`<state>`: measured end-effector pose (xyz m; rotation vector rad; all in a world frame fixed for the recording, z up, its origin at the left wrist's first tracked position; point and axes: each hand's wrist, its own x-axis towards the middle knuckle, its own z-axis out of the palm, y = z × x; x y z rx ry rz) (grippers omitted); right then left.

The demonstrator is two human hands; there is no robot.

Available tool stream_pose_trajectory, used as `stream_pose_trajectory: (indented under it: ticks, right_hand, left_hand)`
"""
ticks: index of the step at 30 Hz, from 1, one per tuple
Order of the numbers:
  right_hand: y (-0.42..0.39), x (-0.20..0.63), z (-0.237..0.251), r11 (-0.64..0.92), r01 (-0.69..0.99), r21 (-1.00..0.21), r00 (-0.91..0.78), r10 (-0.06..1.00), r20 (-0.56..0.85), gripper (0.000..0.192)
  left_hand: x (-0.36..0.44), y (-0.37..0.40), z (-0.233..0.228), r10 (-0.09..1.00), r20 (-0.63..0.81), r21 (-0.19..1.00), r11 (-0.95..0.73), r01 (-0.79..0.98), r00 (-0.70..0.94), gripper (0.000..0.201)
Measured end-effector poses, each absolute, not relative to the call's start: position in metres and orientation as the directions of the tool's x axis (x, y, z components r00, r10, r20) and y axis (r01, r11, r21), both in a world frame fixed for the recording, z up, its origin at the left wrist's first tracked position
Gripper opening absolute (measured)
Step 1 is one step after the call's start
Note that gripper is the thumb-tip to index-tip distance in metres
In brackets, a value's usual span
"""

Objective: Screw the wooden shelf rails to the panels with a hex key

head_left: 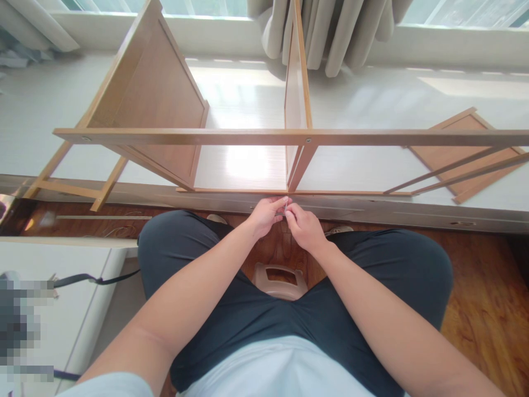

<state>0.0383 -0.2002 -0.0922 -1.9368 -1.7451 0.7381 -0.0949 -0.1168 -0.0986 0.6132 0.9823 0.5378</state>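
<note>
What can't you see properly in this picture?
- The small thing pinched between the left hand and right hand: too tiny, covered by fingers.
- The wooden shelf frame: its right end runs off the head view's edge.
- The stool: mostly hidden by the legs.
- Bottom-left corner: blurred out.

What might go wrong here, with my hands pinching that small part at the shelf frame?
The small metal part, pinched between left hand and right hand, may slip and drop to the wood floor. The upright divider panel looks lightly held, so pushing the wooden frame might tip it.
</note>
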Motion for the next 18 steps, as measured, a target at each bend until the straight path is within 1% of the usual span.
stream_pose_trajectory:
  ticks: [5,12,18]
  right_hand:
    - [-0.2000,0.0384,-0.0915,-0.123,0.749,-0.651,0.072,0.992,-0.104,0.028]
    - [-0.1991,0.0384,-0.0922,-0.149,0.644,-0.751,0.086,0.989,-0.122,0.024]
    - [-0.1986,0.0384,-0.0926,-0.158,0.613,-0.774,0.091,0.987,-0.130,0.023]
  left_hand:
    - [-0.0944,-0.1166,-0.0990,0.668,-0.592,0.693,0.708,-0.139,0.452,0.033]
    - [-0.0948,-0.1168,-0.0980,0.671,-0.591,0.701,0.702,-0.128,0.448,0.037]
    - [-0.0939,-0.1171,-0.0968,0.666,-0.600,0.689,0.712,-0.137,0.443,0.035]
